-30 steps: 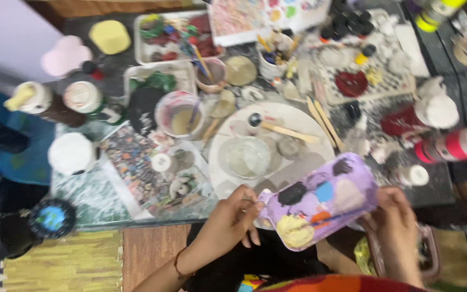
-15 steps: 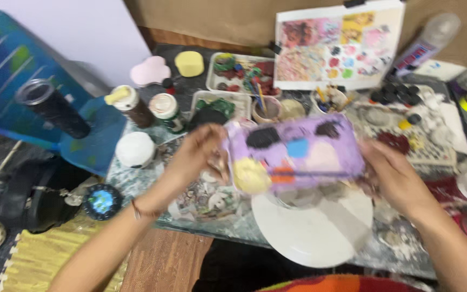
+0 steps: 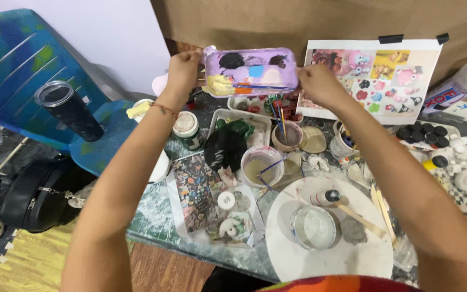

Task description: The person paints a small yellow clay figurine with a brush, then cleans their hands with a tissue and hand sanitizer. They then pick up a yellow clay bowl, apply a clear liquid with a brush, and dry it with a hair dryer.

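A purple tray palette (image 3: 251, 70) with black, blue, pink, yellow and orange paint patches is held up at arm's length over the far side of the table. My left hand (image 3: 182, 70) grips its left end and my right hand (image 3: 315, 84) grips its right end. A thin brush lies across the palette's lower part. Under it stand a small tray of paints (image 3: 263, 105) and a cup of brushes (image 3: 288, 136).
A cluttered glass table holds a round white plate (image 3: 328, 238) with a clear bowl (image 3: 313, 227), a water cup (image 3: 261, 165), paint jars (image 3: 186, 128) and a colour reference sheet (image 3: 374, 78). A blue chair (image 3: 33, 81) with a black tumbler (image 3: 68, 111) stands left, a black bag (image 3: 33, 192) below it.
Both hands have lifted the palette from close to my body up and away over the table's far side. The view has tilted up with it.
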